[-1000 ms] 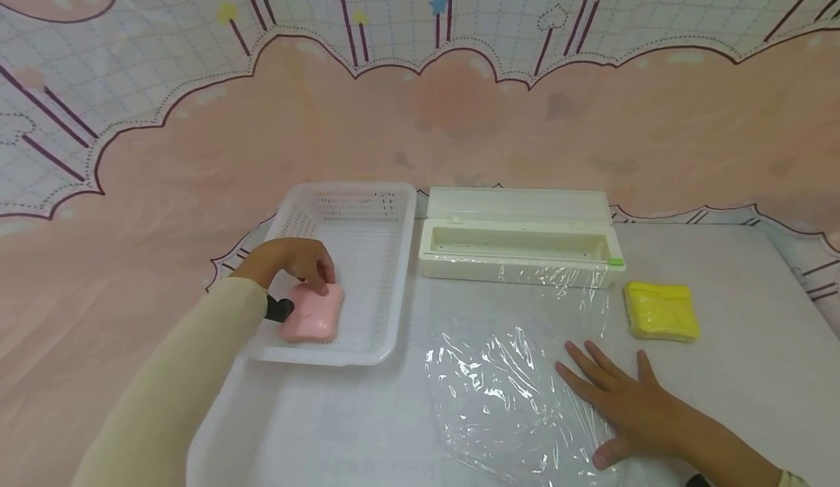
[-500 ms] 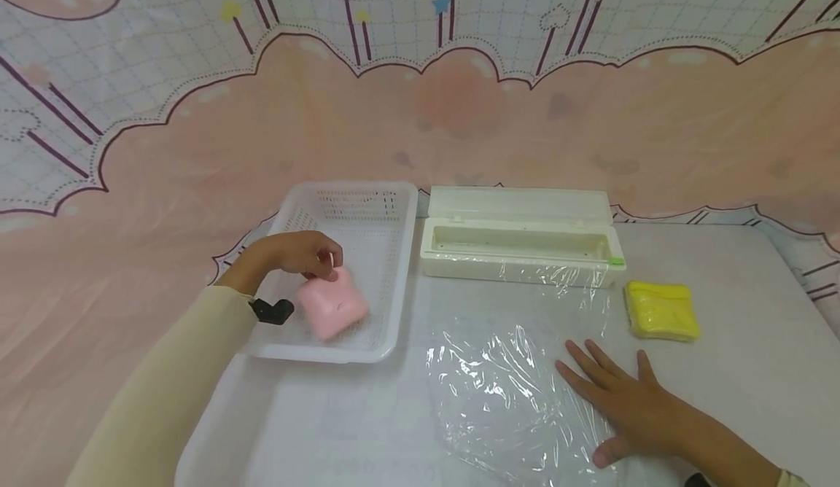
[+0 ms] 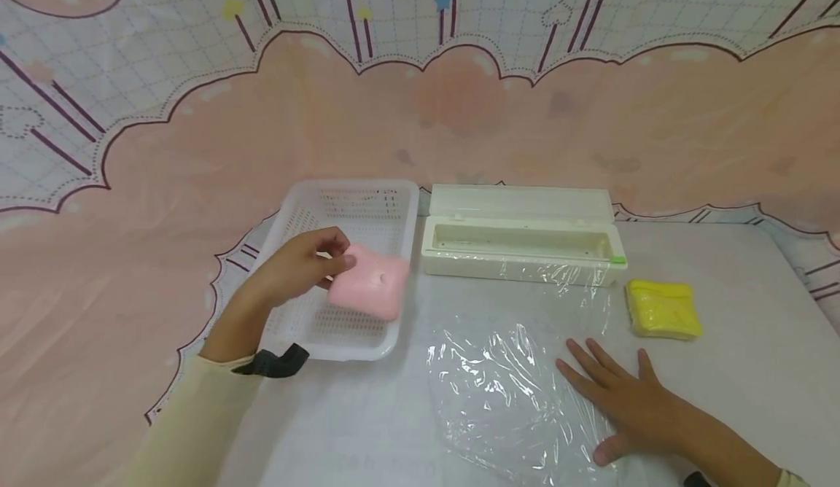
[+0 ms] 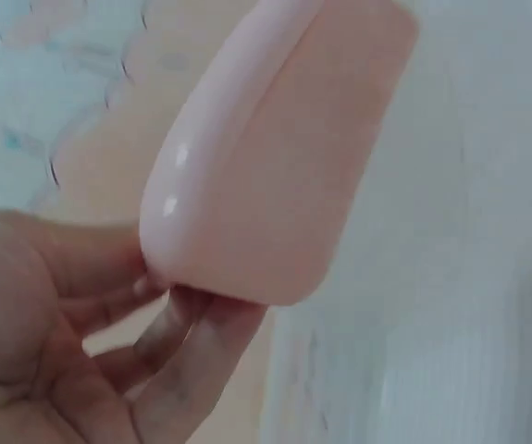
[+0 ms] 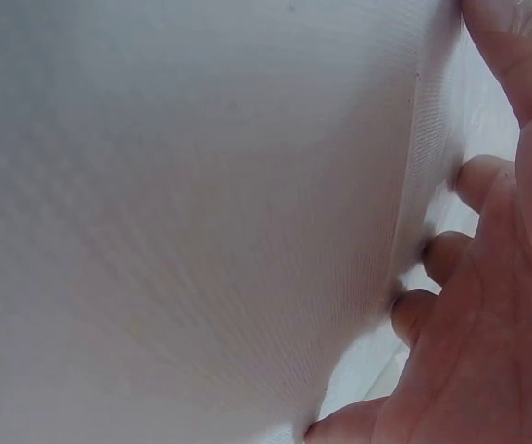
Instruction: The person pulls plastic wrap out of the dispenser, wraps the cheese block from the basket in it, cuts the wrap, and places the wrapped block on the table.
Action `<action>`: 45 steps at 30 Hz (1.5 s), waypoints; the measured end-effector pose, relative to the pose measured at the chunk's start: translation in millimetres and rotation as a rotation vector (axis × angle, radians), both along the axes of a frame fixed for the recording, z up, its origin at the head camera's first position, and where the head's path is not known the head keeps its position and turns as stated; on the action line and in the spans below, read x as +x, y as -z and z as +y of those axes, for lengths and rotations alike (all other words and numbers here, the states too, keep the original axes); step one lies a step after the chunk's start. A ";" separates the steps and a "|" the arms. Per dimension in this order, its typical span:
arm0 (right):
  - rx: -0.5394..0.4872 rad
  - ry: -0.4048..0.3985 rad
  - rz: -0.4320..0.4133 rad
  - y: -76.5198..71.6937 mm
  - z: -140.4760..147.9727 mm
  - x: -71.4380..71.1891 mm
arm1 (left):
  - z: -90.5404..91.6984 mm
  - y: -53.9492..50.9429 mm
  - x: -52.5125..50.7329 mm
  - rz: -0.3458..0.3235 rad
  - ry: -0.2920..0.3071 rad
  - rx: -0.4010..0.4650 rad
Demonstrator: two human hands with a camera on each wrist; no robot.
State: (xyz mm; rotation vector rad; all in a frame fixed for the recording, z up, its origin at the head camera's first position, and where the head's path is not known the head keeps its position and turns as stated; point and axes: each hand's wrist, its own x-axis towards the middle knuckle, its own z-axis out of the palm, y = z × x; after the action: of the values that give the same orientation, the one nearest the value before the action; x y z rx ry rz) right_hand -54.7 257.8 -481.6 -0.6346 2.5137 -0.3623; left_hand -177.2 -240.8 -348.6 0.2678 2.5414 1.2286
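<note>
In the head view my left hand (image 3: 305,265) pinches one edge of a smooth pink square block (image 3: 370,283), perhaps a bar of soap, and holds it up over the white basket (image 3: 408,254). The left wrist view shows the pink block (image 4: 266,166) tilted, with thumb and fingers at its lower end. My right hand (image 3: 633,407) lies with its fingers spread on the right edge of a sheet of clear plastic wrap (image 3: 499,392). In the right wrist view the fingertips of the right hand (image 5: 488,305) press on the white surface.
Behind the sheet stands a white cling film box (image 3: 525,268) with its lid raised; the wrap runs over its front edge. A yellow wrapped block (image 3: 663,310) lies on the white table (image 3: 755,385) at the right. A patterned cloth (image 3: 459,130) hangs behind.
My left hand has lifted the pink block off the basket's floor and carried it rightward, turning and tilting it. The right hand and the plastic wrap have stayed put.
</note>
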 end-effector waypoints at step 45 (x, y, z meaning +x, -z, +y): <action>0.059 -0.040 0.066 0.6 0.1 0.3 | 209.4 129.2 70.0 0.085 0.082 0.064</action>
State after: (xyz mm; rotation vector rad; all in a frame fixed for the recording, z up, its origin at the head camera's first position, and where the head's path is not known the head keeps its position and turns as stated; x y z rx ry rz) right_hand -54.4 258.0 -482.3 -0.6824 2.5602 -0.2557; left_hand -107.2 -31.4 -477.9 0.4437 2.5375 1.2941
